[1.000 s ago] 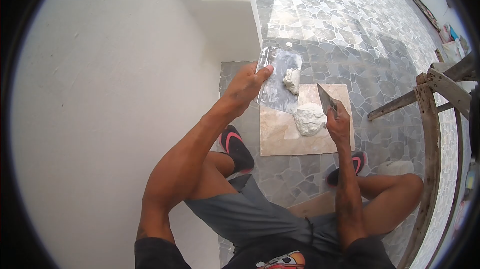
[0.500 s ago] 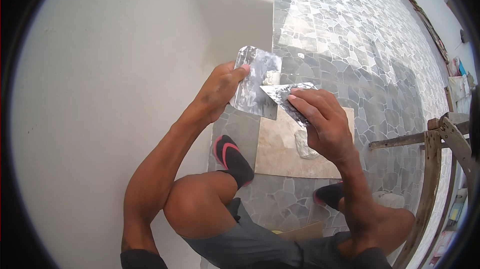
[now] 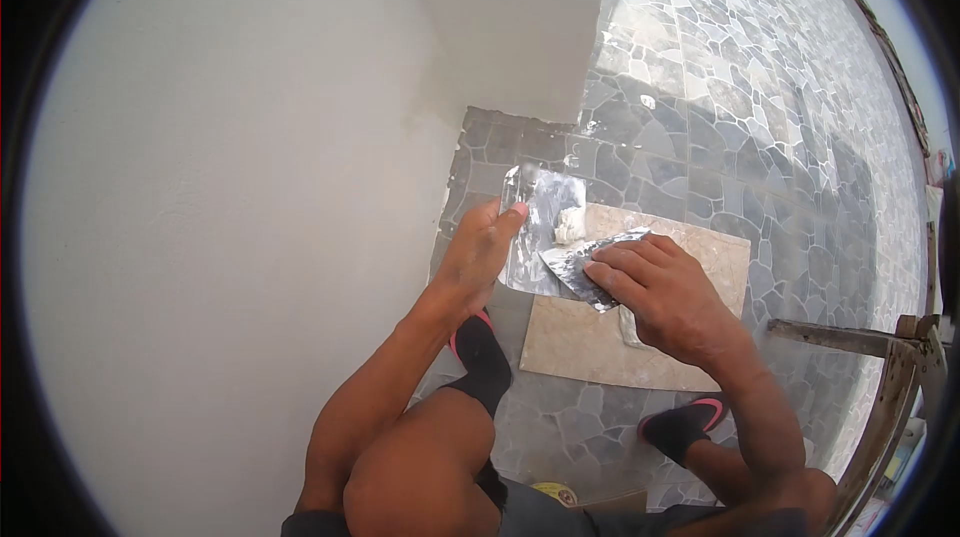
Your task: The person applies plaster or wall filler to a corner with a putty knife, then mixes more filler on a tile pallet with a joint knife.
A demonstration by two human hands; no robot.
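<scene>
My left hand [image 3: 478, 255] grips a flat rectangular metal plate [image 3: 535, 217], thumb on top, its face smeared white. A lump of white putty [image 3: 570, 226] sits near the plate's right edge. In my right hand [image 3: 665, 292] is a smaller metal scraper [image 3: 578, 265], fingers pressed on its blade. The scraper's edge lies over the plate's lower right, just below the lump. Under my right hand, a mound of putty [image 3: 629, 325] rests on a beige tile [image 3: 575, 342], mostly hidden by the hand.
A smooth pale wall [image 3: 220, 187] fills the left side, with its corner ahead. Grey stone-pattern flooring [image 3: 720, 177] spreads to the right, with white spots. A wooden stand [image 3: 880, 377] is at the right edge. My feet in dark socks and flip-flops flank the tile.
Both hands have lowered with the plate and scraper, nearer the beige tile. The view has shifted, showing the wall's bottom corner. My right foot shows more fully.
</scene>
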